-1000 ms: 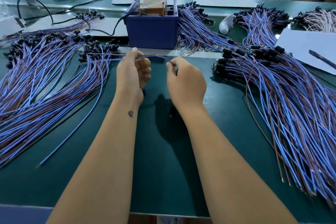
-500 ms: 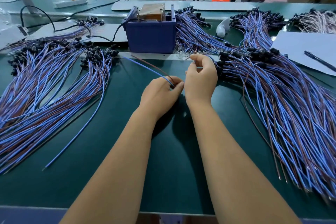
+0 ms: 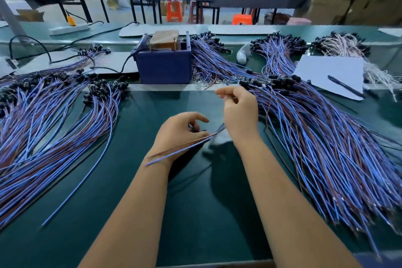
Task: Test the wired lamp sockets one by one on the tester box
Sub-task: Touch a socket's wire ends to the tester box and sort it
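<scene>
Blue-brown wire pair point(image 3: 185, 148) pinched in left hand point(image 3: 180, 130) | right hand point(image 3: 239, 111) fingers curled, grasp unclear | blue tester box point(image 3: 164, 67) beyond on table point(image 3: 195, 202)

The table point(image 3: 195, 213) is a deep green. Wire bundles point(image 3: 326, 148) on both sides run blue and brown, tipped with black sockets point(image 3: 280, 81). The tester box point(image 3: 164, 67) is dark blue with a tan block inside. A white sheet point(image 3: 326, 72) carries a black pen point(image 3: 345, 86). Far behind stand orange stools point(image 3: 174, 12) and a pale, pinkish-white wire bundle point(image 3: 339, 44).
</scene>
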Tool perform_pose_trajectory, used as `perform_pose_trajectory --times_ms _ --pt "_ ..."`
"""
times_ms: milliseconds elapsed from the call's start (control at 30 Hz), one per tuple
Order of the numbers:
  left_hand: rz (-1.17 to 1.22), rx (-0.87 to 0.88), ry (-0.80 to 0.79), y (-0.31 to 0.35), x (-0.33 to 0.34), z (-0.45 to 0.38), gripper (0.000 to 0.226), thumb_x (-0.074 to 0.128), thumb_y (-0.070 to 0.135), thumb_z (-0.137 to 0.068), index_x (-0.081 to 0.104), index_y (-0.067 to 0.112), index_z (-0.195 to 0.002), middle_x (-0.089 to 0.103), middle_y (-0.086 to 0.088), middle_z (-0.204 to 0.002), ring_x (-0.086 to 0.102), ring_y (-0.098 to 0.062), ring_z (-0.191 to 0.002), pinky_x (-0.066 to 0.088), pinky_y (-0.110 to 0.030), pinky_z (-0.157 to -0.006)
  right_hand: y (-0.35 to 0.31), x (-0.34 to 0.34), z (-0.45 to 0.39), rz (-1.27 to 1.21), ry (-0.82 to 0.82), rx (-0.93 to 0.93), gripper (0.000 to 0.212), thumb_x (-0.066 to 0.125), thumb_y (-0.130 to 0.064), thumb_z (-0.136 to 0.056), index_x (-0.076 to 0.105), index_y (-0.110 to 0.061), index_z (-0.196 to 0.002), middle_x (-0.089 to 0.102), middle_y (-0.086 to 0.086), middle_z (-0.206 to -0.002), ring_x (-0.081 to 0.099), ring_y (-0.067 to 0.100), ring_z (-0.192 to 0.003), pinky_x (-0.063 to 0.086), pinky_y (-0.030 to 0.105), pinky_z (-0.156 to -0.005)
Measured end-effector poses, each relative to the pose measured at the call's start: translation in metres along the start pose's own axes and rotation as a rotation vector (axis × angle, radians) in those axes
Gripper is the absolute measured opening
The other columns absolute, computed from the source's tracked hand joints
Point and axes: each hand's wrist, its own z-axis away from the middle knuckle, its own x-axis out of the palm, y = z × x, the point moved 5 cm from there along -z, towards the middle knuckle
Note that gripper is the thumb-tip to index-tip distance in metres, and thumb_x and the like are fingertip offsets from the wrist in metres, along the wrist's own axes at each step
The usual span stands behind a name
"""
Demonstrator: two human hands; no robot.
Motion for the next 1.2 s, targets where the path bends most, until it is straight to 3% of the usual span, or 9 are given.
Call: perform_pose_trajectory --times_ms 200,300,500,633,800,900,1000,1067,1200 --pt "-0.048 -0.037 0.022 -0.008 0.001 -0.002 0.013 0.070 0.027 -0.083 0.069 0.039 -0.086 0.063 0.024 -0.070 0.054 0.007 -0.062 0.041 -0.022 -0.066 0.004 -0.067 -0.026 0.201 -0.044 -0.028 0.037 0.045 0.008 -0.092 0.070 -0.017 -0.082 0.066 -0.002 -0.080 0.052 -0.009 -0.054 0.037 0.004 -0.054" --pt "-0.057 -0.036 0.022 -0.006 0.001 -0.003 0.015 0.068 0.027 -0.085 0.068 0.042 -0.084 0.062 0.029 -0.071 0.055 0.009 -0.065 0.040 -0.022 -0.065 0.008 -0.095 -0.035 0.468 0.019 -0.065 0.039 0.043 0.006 -0.090 0.072 -0.020 -0.085 0.063 -0.003 -0.081 0.048 0.002 -0.054 0.042 0.025 -0.070" --pt "-0.052 -0.069 0.026 -0.007 0.000 -0.003 0.012 0.066 0.029 -0.087 0.070 0.040 -0.085 0.064 0.020 -0.074 0.058 0.002 -0.072 0.044 -0.024 -0.068 0.028 -0.112 -0.046 0.906 0.052 0.150 0.037 0.047 -0.004 -0.087 0.070 -0.024 -0.107 0.067 0.007 -0.110 0.050 0.033 -0.114 0.029 0.040 -0.095" --pt "-0.028 -0.086 0.032 -0.006 0.001 -0.003 0.012 0.065 0.029 -0.088 0.069 0.040 -0.085 0.065 0.019 -0.076 0.059 -0.002 -0.075 0.047 -0.027 -0.071 0.036 -0.097 -0.039 1.064 0.007 0.365 0.036 0.049 -0.023 -0.090 0.059 -0.011 -0.122 0.047 0.017 -0.136 0.037 0.037 -0.127 0.028 0.047 -0.105" --pt "0.025 -0.102 0.064 -0.003 -0.001 -0.003 0.020 0.060 0.025 -0.091 0.068 0.039 -0.079 0.063 0.025 -0.067 0.056 0.004 -0.065 0.042 -0.024 -0.063 0.008 -0.051 -0.026 0.925 0.246 0.119 0.038 0.052 -0.023 -0.085 0.057 -0.016 -0.122 0.044 0.011 -0.135 0.032 0.030 -0.129 0.024 0.048 -0.108" --pt "0.129 -0.063 0.288 0.001 -0.015 -0.002 0.020 0.057 0.017 -0.091 0.068 0.033 -0.083 0.063 0.016 -0.069 0.056 0.003 -0.067 0.043 -0.017 -0.066 -0.008 0.013 -0.007 0.720 0.099 -0.086 0.037 0.054 -0.020 -0.086 0.057 -0.017 -0.123 0.049 0.009 -0.129 0.040 0.029 -0.121 0.027 0.041 -0.099" --pt "0.163 -0.111 0.593 -0.004 -0.036 0.005 0.022 0.051 0.011 -0.088 0.065 0.028 -0.088 0.065 0.012 -0.083 0.056 0.002 -0.076 0.037 -0.007 -0.067 -0.003 0.080 0.018 0.505 -0.299 -0.140 0.040 0.050 -0.017 -0.092 0.052 -0.018 -0.131 0.052 0.009 -0.129 0.045 0.030 -0.120 0.034 0.041 -0.100" --pt "0.151 -0.164 0.695 -0.010 -0.043 0.009 0.023 0.048 0.007 -0.088 0.064 0.024 -0.090 0.064 0.005 -0.095 0.055 -0.008 -0.084 0.036 -0.009 -0.071 0.011 0.104 0.027 0.665 -0.502 -0.202 0.039 0.047 -0.024 -0.095 0.051 -0.023 -0.133 0.051 0.007 -0.128 0.044 0.029 -0.121 0.033 0.040 -0.100" --pt "-0.121 -0.218 0.787 -0.011 -0.054 0.017 0.019 0.052 0.011 -0.089 0.068 0.017 -0.098 0.052 -0.001 -0.113 0.044 -0.021 -0.110 0.036 -0.027 -0.092 0.024 0.106 0.023 0.729 -0.523 -0.186 0.036 0.047 -0.030 -0.096 0.053 -0.026 -0.131 0.047 0.003 -0.130 0.039 0.025 -0.124 0.027 0.036 -0.101"
